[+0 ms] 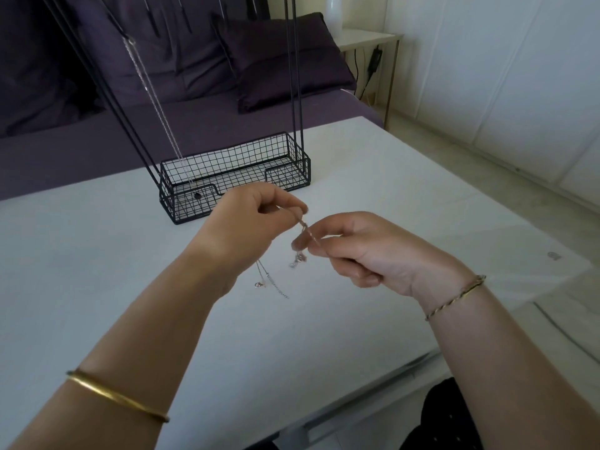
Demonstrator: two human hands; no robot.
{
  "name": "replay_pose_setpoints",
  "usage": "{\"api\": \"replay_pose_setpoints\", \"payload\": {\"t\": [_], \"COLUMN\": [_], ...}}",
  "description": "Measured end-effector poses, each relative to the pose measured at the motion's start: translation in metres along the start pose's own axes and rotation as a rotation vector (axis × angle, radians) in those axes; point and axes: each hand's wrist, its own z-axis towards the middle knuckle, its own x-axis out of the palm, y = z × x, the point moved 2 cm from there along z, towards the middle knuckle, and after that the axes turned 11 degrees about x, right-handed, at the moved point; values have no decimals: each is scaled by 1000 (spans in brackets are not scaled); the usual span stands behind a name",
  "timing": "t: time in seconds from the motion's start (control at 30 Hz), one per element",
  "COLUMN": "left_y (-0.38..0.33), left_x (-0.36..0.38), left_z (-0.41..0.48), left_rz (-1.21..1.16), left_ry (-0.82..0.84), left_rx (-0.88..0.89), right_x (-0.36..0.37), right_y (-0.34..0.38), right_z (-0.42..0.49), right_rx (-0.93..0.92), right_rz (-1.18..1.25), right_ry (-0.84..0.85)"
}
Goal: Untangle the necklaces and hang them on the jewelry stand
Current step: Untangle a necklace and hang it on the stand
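Observation:
A thin silver necklace chain is stretched between my two hands above the white table. My left hand pinches its upper part and my right hand pinches it just below. A small pendant dangles under my right fingers. Loose chain ends with a clasp lie on the table beneath my left wrist. The black wire jewelry stand stands behind my hands, with one silver necklace hanging from its upper left.
A purple sofa with cushions lies behind the table. At the back right there is a small side table with cables. The table's right edge runs beside a pale floor.

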Motion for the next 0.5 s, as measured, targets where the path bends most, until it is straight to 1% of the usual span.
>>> {"api": "replay_pose_setpoints", "payload": {"t": [0.13, 0.23, 0.3, 0.4, 0.5], "left_y": [1, -2, -3, -2, -1], "left_x": [1, 0, -1, -2, -3], "left_z": [-1, -3, -5, -6, -7], "left_rz": [-56, -160, -159, -143, -163], "left_ry": [13, 1, -6, -23, -36], "left_rx": [-56, -108, -132, -168, -212], "right_x": [1, 5, 7, 4, 2], "right_y": [0, 0, -1, -2, -1], "right_z": [1, 2, 4, 6, 5], "right_rx": [-17, -14, -16, -56, -143], "right_rz": [-24, -32, -10, -47, -110], "right_ry": [-24, 8, -6, -172, -358]}}
